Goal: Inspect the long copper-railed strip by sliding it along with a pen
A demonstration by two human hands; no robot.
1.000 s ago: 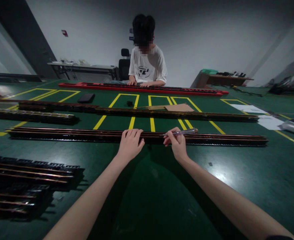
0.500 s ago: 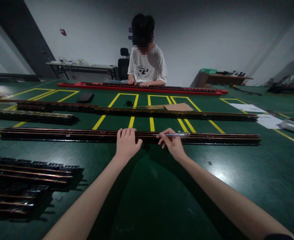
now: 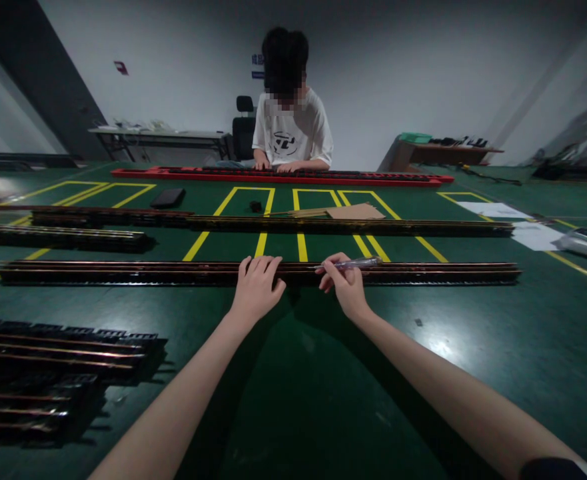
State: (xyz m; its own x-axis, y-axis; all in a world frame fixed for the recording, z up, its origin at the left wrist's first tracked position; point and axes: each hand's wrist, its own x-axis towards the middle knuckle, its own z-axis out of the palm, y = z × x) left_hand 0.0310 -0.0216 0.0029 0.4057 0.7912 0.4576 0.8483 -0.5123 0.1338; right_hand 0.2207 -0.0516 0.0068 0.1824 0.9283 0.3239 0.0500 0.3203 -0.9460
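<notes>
Across the green table in front of me lies a long black rail with copper-coloured strips along its length. My left hand grips it near the middle, fingers over the top and far edge, thumb on the near side. To the right, my right hand is closed around a slim screwdriver with a clear handle. Its handle end points right and its thin tip points left, close above the rail. Whether the tip touches the rail, I cannot tell.
Shorter black rails lie at the near left. Beyond my rail are another long rail, brown cardboard, a dark flat case and papers. Across the table a person has both hands at a red rail.
My left hand has shifted slightly right along the rail, with its fingers more spread. The screwdriver is tilted more, its handle end higher. The view has shifted slightly.
</notes>
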